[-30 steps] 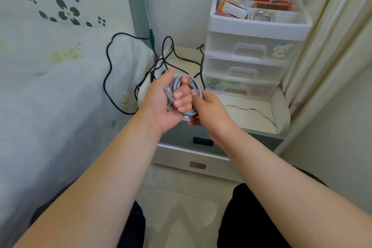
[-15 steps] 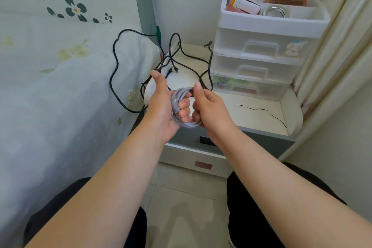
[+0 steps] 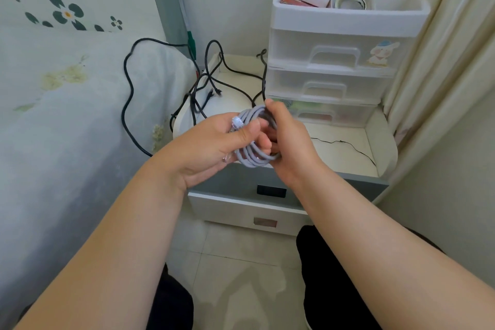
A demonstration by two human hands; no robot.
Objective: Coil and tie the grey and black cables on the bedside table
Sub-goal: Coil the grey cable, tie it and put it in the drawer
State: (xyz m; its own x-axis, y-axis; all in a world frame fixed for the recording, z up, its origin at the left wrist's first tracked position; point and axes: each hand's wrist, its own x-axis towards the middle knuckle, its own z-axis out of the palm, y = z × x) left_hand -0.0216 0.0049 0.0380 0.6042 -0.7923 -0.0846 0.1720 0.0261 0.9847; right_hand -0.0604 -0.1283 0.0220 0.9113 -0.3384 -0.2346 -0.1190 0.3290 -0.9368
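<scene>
**Head view: grey cable coiled in both hands, black cable untouched**

The grey cable (image 3: 253, 154) is wound into a small bundle of loops, held in the air just in front of the bedside table (image 3: 345, 151). The left hand (image 3: 211, 147) grips the bundle, thumb pressed across the strands beside a clear plug end (image 3: 237, 123). The right hand (image 3: 290, 142) curls its fingers around the far side of the loops.

Behind the hands, the black cable (image 3: 128, 94) sprawls loose from the table's left edge onto the bed (image 3: 67, 115), neither coiled nor tied.

Risk, as a judgement: the coil is not visibly tied, so easing either grip could let the springy loops fan open. The plug end could also snag while being tucked through.

A white drawer unit (image 3: 340, 61) fills the table's back right, and a thin dark strand (image 3: 345, 143) lies on the bare surface ahead of it. The raised rim borders that surface; open space lies below the hands, over the floor.
</scene>
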